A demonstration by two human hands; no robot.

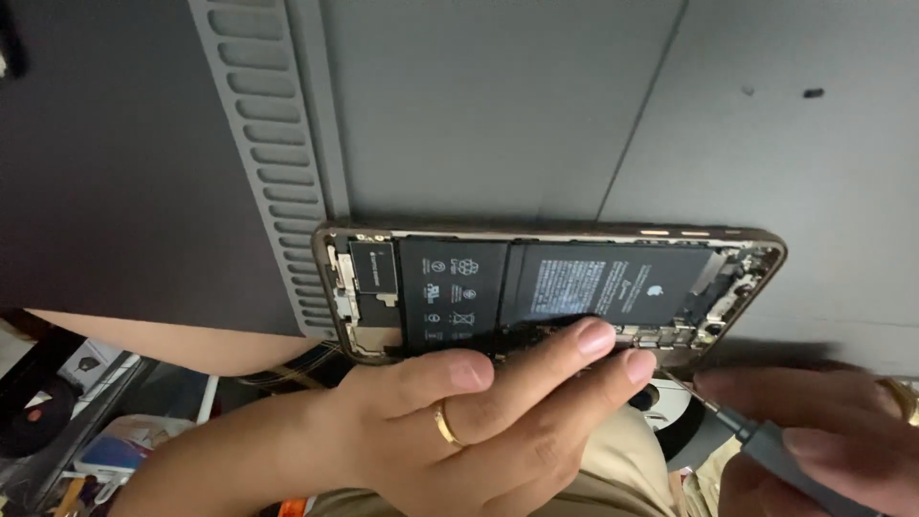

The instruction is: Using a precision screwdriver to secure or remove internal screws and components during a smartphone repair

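Gold-framed phone (550,287), opened, black battery (536,287) and inner parts bared, near edge of grey tabletop (498,105). Left hand (459,431) clamped on phone's near side, fingertips (595,337) on parts. Right hand (823,421) closed around grey screwdriver (766,445), tip at right end. Parts not yet removed. Ribbed grey mat strip (273,163) far left; clutter below left.

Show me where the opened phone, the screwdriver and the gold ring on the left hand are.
opened phone (536,287): head view, on the black battery inside its frame.
screwdriver (775,450): head view, on the grey handle.
gold ring (445,426): head view, on the band around a finger of the left hand (479,421).
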